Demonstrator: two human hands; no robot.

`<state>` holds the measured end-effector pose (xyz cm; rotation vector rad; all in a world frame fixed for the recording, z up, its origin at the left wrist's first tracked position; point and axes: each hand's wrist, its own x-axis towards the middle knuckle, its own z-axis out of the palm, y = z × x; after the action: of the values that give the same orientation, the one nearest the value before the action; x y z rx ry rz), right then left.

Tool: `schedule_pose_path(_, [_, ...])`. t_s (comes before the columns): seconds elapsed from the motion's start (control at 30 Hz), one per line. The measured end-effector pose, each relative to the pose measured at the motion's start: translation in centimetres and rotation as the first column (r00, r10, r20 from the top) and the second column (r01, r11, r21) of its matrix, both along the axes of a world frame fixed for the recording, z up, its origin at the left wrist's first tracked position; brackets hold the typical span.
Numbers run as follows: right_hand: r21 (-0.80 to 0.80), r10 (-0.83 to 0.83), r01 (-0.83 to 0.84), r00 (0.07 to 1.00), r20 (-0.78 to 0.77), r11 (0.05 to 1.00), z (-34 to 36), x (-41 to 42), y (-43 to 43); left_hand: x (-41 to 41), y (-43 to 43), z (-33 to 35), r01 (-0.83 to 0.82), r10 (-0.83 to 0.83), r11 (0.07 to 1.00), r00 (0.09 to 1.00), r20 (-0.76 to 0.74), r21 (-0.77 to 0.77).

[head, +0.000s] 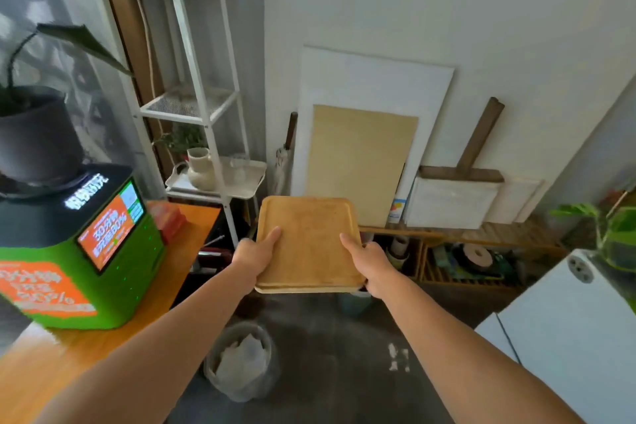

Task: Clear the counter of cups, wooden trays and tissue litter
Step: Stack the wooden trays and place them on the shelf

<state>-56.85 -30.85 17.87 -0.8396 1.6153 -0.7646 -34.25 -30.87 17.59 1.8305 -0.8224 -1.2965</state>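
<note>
Fingers of both hands are closed around a stack of wooden trays [308, 241], which is held level in mid-air over a dark floor. At least two trays are seen, one beneath the other. The left hand [253, 256] is clamped on the near left edge with its thumb laid flat on top; the right hand [370, 260] is clamped on the near right edge the same way. A wooden counter [192, 244] is seen to the left, where a green machine [82, 251] with a lit screen and a potted plant [38, 141] are kept. No cups or tissue are visible on its exposed part. Below the arms, a clear bin [241, 360] lined with crumpled paper is seen. The trays are judged already lifted off, with setting them down left to do.
</note>
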Motion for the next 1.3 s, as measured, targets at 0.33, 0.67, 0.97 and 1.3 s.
schedule_pose_path(0.33, [-0.061, 0.003, -0.003, 1.0, 0.002, 0.998, 1.4, 3.7, -14.4, 3.5, -13.9, 2.3, -0.01, 0.011, 0.999, 0.999, 0.039, -0.049])
schedule_pose_path(0.67, [-0.057, 0.142, -0.142, 0.99, -0.019, 0.988, 1.7, 6.8, -31.0, 6.3, -27.3, 2.1, -0.156, 0.155, 0.985, 0.988, -0.024, -0.071])
schedule_pose_path(0.97, [-0.125, 0.348, -0.352, 0.936, -0.059, 0.927, 3.7, 11.4, -53.3, 9.4, -45.2, 3.5, -0.354, 0.359, 0.929, 0.933, 0.025, -0.107])
schedule_pose_path(1.3, [-0.132, 0.669, -0.664, 0.743, -0.011, 0.736, 8.2, 22.4, -71.2, 15.5, -56.2, 6.3, -0.707, 0.71, 0.703, 0.704, 0.016, -0.077])
